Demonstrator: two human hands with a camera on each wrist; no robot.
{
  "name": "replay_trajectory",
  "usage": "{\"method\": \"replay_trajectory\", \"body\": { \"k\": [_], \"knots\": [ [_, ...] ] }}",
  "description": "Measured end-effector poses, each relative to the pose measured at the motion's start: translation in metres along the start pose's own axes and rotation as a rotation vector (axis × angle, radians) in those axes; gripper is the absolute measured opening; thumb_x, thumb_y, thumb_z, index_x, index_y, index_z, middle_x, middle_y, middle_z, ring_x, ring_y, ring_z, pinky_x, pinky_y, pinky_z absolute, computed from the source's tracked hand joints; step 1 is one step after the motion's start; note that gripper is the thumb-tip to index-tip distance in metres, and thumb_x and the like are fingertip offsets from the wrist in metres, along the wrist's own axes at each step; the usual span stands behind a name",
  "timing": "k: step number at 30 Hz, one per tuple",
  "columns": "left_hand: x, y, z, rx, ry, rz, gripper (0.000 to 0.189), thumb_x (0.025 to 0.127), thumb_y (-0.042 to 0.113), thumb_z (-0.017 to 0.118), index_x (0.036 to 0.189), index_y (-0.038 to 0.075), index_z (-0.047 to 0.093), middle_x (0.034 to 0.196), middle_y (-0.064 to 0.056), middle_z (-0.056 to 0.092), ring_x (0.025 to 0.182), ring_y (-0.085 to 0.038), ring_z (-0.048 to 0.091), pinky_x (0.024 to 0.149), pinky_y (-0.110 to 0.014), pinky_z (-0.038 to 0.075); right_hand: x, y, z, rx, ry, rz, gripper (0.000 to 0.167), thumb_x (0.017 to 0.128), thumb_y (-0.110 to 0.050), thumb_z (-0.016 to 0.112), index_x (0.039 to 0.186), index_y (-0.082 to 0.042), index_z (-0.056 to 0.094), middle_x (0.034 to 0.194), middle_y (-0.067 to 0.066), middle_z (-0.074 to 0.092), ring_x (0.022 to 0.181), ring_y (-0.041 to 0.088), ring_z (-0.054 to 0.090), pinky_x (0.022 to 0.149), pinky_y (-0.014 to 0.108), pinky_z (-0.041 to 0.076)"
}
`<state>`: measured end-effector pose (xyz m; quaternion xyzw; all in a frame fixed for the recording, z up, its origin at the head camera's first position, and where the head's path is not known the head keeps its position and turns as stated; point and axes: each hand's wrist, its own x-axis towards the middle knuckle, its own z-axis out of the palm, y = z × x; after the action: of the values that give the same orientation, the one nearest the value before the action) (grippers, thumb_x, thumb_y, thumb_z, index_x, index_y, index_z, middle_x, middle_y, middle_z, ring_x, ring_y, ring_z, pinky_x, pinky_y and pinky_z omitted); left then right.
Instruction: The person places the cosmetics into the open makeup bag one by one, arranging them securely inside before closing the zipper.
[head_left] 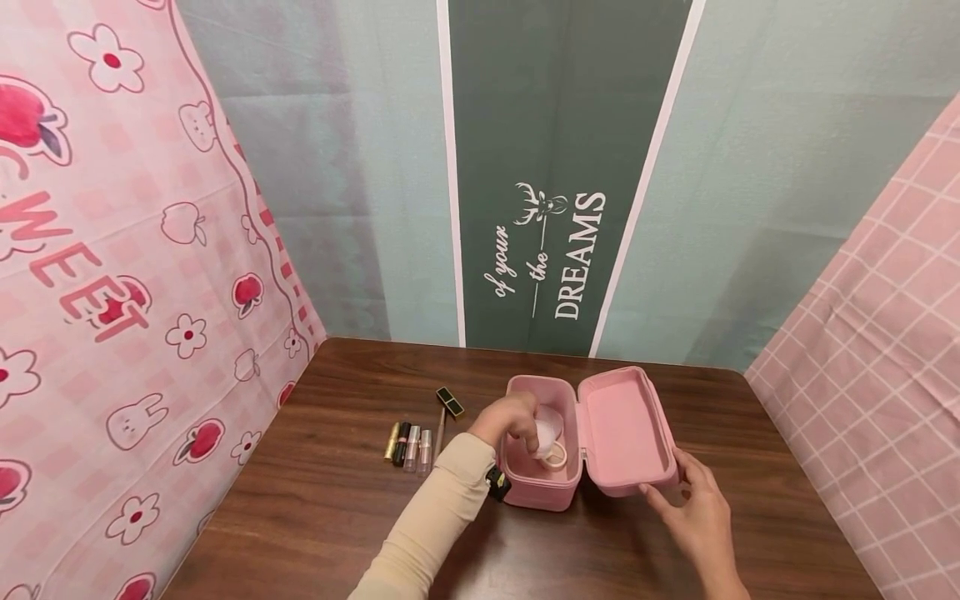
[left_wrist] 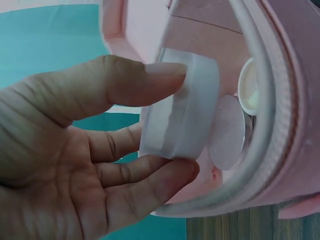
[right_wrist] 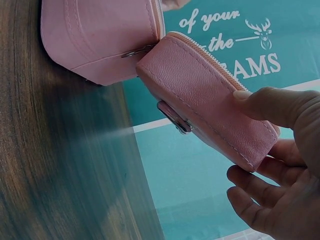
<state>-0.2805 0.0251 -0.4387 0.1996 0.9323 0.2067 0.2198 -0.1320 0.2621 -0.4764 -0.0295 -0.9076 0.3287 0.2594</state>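
We're pinching a white jar [left_wrist: 192, 110] with our left hand [head_left: 516, 417] at the mouth of the pink case [head_left: 540, 496], right hand [head_left: 701, 508] gripping its lid [head_left: 630, 429], curtain [head_left: 555, 92] behind the case reading "of your the DREAMS", plus "WEET" on the cloth [head_left: 142, 225] left of it.

- Case [head_left: 540, 497]: pink, inside and out
- Lid [head_left: 630, 429]: pink
- Jar [left_wrist: 200, 107]: milky white
- Table [head_left: 322, 533]: dark brown wood grain
- Sleeve [head_left: 435, 517]: cream
- Tubes [head_left: 402, 444]: one gold, one mostly black, two clear and pinkish
- Left cloth [head_left: 150, 250]: pink checks, red apples, white flowers
- Back cloth [head_left: 405, 208]: pale blue-green, dark green band, white stripes, white lettering
- Right cloth [head_left: 885, 333]: pink, white grid
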Motion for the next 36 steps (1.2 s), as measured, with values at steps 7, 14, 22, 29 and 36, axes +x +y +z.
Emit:
{"method": "replay_trajectory", "body": {
  "k": [7,14,22,29,36],
  "knots": [
    [0.004,0.002,0.001,-0.022,-0.152,0.01,0.029,0.06,-0.002,0.081,0.079,0.006,0.06,0.066,-0.002,0.046,0.054,-0.014,0.042,0.047,-0.025,0.037,0.0,0.0,0.001,0.001,0.008,-0.004,0.067,0.063,-0.007,0.084,0.12,0.007,0.053,0.112,0.022,0.054,0.085,0.025,0.053,0.068,0.001,0.029],
    [0.008,0.008,0.003,0.041,-0.231,0.115,0.035,0.06,-0.005,0.079,0.086,0.006,0.058,0.063,0.0,0.044,0.053,-0.01,0.041,0.047,-0.022,0.036,-0.001,0.0,0.001,-0.001,-0.005,-0.001,0.067,0.064,-0.008,0.084,0.121,0.007,0.053,0.113,0.023,0.054,0.086,0.026,0.054,0.068,0.002,0.03],
    [0.015,0.016,0.011,0.156,-0.314,0.16,0.032,0.062,-0.004,0.08,0.062,0.008,0.051,0.05,0.003,0.034,0.043,-0.007,0.032,0.041,-0.02,0.026,0.0,0.0,0.001,0.0,0.006,0.0,0.066,0.064,-0.007,0.084,0.121,0.007,0.054,0.113,0.022,0.054,0.085,0.025,0.053,0.069,0.001,0.029],
    [0.068,-0.003,0.048,0.412,-0.275,0.111,0.025,0.052,0.015,0.088,0.054,0.019,0.063,0.047,0.004,0.044,0.042,-0.008,0.04,0.04,-0.024,0.032,0.0,-0.001,0.001,0.001,0.006,-0.004,0.066,0.064,-0.006,0.084,0.121,0.007,0.053,0.112,0.022,0.054,0.086,0.025,0.054,0.068,0.001,0.029],
    [0.11,-0.023,0.083,0.502,-0.227,0.061,0.029,0.043,0.023,0.091,0.06,0.03,0.068,0.057,0.008,0.058,0.052,-0.008,0.053,0.046,-0.027,0.043,-0.001,-0.001,0.0,0.0,0.01,-0.006,0.066,0.063,-0.006,0.084,0.12,0.007,0.054,0.113,0.022,0.054,0.085,0.026,0.054,0.068,0.001,0.029]
  ]
}}
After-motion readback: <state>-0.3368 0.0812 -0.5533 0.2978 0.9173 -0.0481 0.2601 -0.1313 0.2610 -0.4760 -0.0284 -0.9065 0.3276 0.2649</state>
